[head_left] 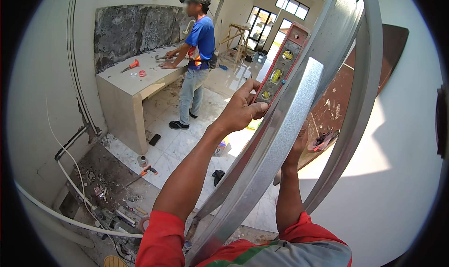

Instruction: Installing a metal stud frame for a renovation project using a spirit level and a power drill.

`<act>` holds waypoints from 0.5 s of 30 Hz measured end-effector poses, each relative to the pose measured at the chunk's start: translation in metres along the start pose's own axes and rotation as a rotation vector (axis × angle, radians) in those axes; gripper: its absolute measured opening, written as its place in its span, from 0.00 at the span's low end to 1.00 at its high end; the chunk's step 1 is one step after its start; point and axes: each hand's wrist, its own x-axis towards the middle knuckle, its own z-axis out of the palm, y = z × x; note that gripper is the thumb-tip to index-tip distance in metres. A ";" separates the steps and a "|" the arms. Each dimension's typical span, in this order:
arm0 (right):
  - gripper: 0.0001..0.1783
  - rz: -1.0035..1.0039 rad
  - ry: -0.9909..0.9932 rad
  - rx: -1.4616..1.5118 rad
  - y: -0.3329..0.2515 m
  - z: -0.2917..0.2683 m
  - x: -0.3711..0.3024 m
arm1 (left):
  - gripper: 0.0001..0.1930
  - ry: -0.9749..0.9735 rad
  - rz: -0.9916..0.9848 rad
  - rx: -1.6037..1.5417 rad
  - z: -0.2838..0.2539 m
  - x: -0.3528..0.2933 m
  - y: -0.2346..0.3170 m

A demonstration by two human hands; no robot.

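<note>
Left hand point(241, 109) presses level point(280, 66) against stud point(276, 140)

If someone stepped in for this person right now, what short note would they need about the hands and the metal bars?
Left hand: pressing a red spirit level flat against the upright metal channel, fingers wrapped on the level's lower end.
Right hand: behind the channel, steadying it; its grip is mostly hidden.
A second metal channel stands just to the right, by the white wall.
Done: level is set on the channel. Left: the bubble cannot be read from here, so whether it is plumb is unknown.
A co-worker in a blue shirt works apart at the concrete counter.
</note>
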 end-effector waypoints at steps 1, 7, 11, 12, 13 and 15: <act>0.30 -0.004 0.008 -0.006 0.001 0.001 0.001 | 0.15 -0.002 0.006 0.010 -0.001 0.001 0.000; 0.29 -0.028 0.020 -0.013 -0.011 -0.001 -0.003 | 0.15 -0.017 0.034 0.024 0.006 -0.004 0.011; 0.30 -0.010 0.017 -0.003 0.007 -0.004 -0.002 | 0.19 -0.001 -0.027 0.067 -0.001 -0.004 0.001; 0.30 -0.020 0.008 -0.013 0.009 -0.007 -0.003 | 0.19 -0.017 -0.036 0.065 0.002 -0.007 0.003; 0.30 -0.023 0.002 -0.023 0.009 -0.009 -0.004 | 0.17 0.041 -0.015 0.041 0.006 -0.010 0.007; 0.31 0.005 -0.035 -0.013 -0.002 -0.012 -0.007 | 0.15 0.117 -0.001 0.090 0.014 -0.014 0.010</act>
